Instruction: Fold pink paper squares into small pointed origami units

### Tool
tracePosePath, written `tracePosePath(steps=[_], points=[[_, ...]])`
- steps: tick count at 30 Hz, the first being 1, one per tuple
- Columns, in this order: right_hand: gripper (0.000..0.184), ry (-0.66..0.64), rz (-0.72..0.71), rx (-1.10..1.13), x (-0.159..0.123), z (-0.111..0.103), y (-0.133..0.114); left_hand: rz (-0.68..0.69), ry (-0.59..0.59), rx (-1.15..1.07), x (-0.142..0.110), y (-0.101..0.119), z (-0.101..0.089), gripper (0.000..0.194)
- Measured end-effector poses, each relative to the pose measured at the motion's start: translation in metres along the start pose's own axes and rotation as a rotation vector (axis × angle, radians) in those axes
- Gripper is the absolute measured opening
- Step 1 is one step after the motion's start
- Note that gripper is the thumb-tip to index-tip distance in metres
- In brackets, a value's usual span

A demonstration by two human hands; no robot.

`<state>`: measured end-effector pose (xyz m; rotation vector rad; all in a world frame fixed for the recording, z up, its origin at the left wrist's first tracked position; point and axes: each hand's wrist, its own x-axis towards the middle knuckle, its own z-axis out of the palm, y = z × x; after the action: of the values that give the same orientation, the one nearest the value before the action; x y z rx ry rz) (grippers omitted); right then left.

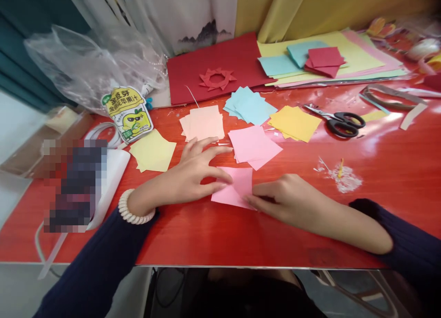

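Observation:
A pink square sheet of paper [243, 180] lies on the red table between my hands, its surface slightly curved. My left hand [198, 171] is open with its fingers spread, and the thumb and index finger touch the sheet's left part. At the sheet's lower right corner, my right hand [280, 196] is closed, pinching the paper between thumb and fingers. Just beyond the sheet sits a stack of pink paper squares [253, 145]. Peach squares [203, 121] lie past my left fingertips.
Light-blue squares [250, 106], yellow squares [296, 123] and pale-yellow squares [154, 150] surround the work. Black-handled scissors [339, 122] lie at right, near paper scraps [346, 178]. A red folded paper ring [217, 80] rests on red sheets. A lemon-printed packet [132, 116] stands left.

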<state>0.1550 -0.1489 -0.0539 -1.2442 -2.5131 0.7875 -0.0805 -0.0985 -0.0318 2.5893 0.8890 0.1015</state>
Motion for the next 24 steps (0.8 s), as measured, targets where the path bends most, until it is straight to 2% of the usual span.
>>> tracePosePath(steps=[3, 6, 9, 12, 18, 22, 24], points=[[0.036, 0.055, -0.051, 0.041, -0.004, -0.006, 0.001, 0.029, 0.007, 0.004, -0.003, -0.006, 0.005, 0.022], [0.01, 0.181, -0.208, 0.019, -0.003, -0.013, 0.003, 0.047, 0.007, 0.019, -0.004, -0.007, 0.009, 0.024], [0.025, 0.182, -0.432, -0.118, 0.0, -0.014, 0.009, 0.096, 0.076, 0.065, -0.003, -0.002, 0.01, 0.022], [0.032, 0.109, -0.548, -0.182, 0.003, -0.01, 0.016, 0.125, 0.133, 0.105, -0.004, 0.005, 0.009, 0.024], [0.034, 0.025, -0.623, -0.185, 0.002, -0.012, 0.025, 0.195, 0.068, 0.14, -0.006, 0.007, 0.008, 0.044], [0.032, 0.034, -0.645, -0.193, 0.003, -0.018, 0.025, 0.251, 0.093, 0.137, -0.007, 0.0, 0.008, 0.026], [0.028, 0.062, -0.66, -0.2, 0.004, -0.018, 0.023, 0.278, 0.123, 0.14, -0.008, -0.003, 0.009, 0.025]])
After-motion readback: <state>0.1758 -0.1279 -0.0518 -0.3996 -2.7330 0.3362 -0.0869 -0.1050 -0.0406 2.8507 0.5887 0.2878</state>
